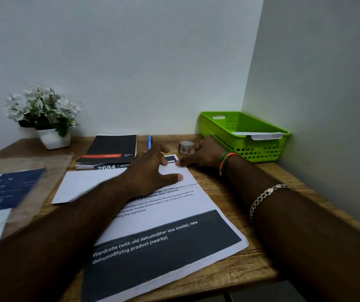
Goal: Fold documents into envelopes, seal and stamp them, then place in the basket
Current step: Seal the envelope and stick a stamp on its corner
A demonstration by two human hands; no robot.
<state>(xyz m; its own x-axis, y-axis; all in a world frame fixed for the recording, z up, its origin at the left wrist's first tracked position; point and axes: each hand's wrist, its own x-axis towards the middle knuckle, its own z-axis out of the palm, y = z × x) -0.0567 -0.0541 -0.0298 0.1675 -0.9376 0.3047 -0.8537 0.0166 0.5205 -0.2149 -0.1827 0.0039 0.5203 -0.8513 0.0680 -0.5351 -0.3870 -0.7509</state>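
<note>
I'm stamping the envelope [80, 185] beside the basket [243, 136] — left hand [150, 171] pressing flat, fingers spread; right hand [200, 156] pinching the stamp [171, 159] at its corner — keeping edges square.

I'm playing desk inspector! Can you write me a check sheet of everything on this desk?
Surface: wooden desk, in a wall corner.
Job's things: white envelope lies on a printed sheet; small stamp at its corner; green basket holds envelopes.
Clutter: tape roll, blue pen, black notebook, flower pot, blue leaflet.
Hands: left hand presses the envelope; right hand touches the stamp.
Cables: nothing seen.
Surroundings: plain walls.
</note>
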